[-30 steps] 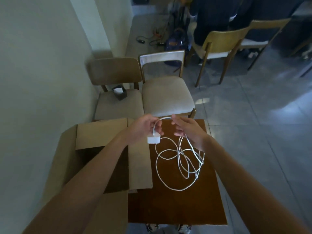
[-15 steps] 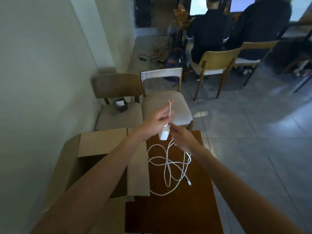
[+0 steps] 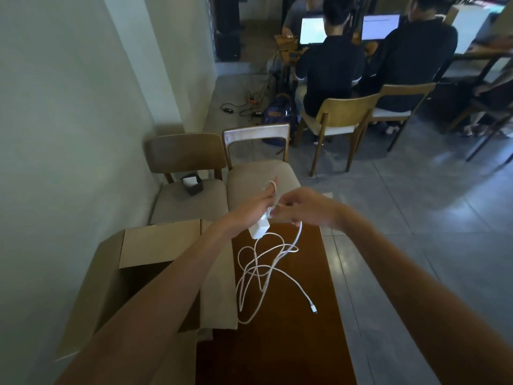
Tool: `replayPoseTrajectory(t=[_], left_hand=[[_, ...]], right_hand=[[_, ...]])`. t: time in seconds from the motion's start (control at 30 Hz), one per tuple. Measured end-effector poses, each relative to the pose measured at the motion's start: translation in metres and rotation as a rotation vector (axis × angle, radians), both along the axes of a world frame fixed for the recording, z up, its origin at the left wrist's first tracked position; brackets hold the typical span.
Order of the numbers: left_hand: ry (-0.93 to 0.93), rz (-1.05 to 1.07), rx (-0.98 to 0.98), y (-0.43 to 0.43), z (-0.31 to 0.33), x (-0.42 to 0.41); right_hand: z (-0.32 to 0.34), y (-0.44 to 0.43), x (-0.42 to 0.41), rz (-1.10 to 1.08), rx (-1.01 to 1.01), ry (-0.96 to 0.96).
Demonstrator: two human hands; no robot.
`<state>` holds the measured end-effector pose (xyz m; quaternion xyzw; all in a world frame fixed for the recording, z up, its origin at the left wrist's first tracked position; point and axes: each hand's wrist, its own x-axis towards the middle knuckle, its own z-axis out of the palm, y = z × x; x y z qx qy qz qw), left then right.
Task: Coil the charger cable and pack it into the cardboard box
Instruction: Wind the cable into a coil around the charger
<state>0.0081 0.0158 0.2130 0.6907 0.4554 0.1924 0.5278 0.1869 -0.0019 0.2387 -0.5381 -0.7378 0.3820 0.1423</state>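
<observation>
Your left hand (image 3: 249,209) is closed round the white charger brick (image 3: 259,230), w/ a short loop of cable (image 3: 270,186) sticking up past the fingers. The brick is a small rounded-corner block, plain white, held up over the far end of the table (image 3: 277,343). Your right hand (image 3: 302,208) is just beside it, fingertips pinched on the cord right at the brick; the two hands are near touching.

The cable is thin, white, round in section. From your right hand it drops down and sprawls in a loose, messy tangle (image 3: 261,268) across the dark brown tabletop: several long overlapping loops, not a neat coil. Whether the top of the tangle is lifted off the wood or lying on it, can't tell. The free end runs out to the near right and stops in a small white plug (image 3: 313,309) w/ a metal tip, lying flat on the table, apart from the loops.

The box (image 3: 111,273) sits left of the table, against the wall, flaps open. The right flap (image 3: 219,287) lies over the table's left edge, and one cable loop touches or overlaps its near corner. Inside looks dark; your left forearm crosses over the opening.

Beyond the table: two chairs (image 3: 249,179) side by side, far side, and ppl seated at laptops further off.
</observation>
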Motion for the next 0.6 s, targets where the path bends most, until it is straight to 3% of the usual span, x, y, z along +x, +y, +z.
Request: replayPoseTrajectory(t=[0.13,0.3,0.4,0.6], left_hand=[[-0.127,-0.046,-0.137,-0.006,0.016,-0.007],[-0.195,-0.264,-0.225,-0.016,0.039,-0.014],[-0.124,-0.351,-0.209,-0.020,0.054,-0.017],[0.012,-0.290,-0.047,-0.023,0.074,-0.016]], right_hand=[[0.041,-0.001,0.011,-0.061,-0.024,0.345],[0.049,0.002,0.017,-0.070,0.146,0.419],[0.046,0.001,0.016,-0.044,0.196,0.564],[0.035,0.003,0.007,-0.189,0.201,0.762]])
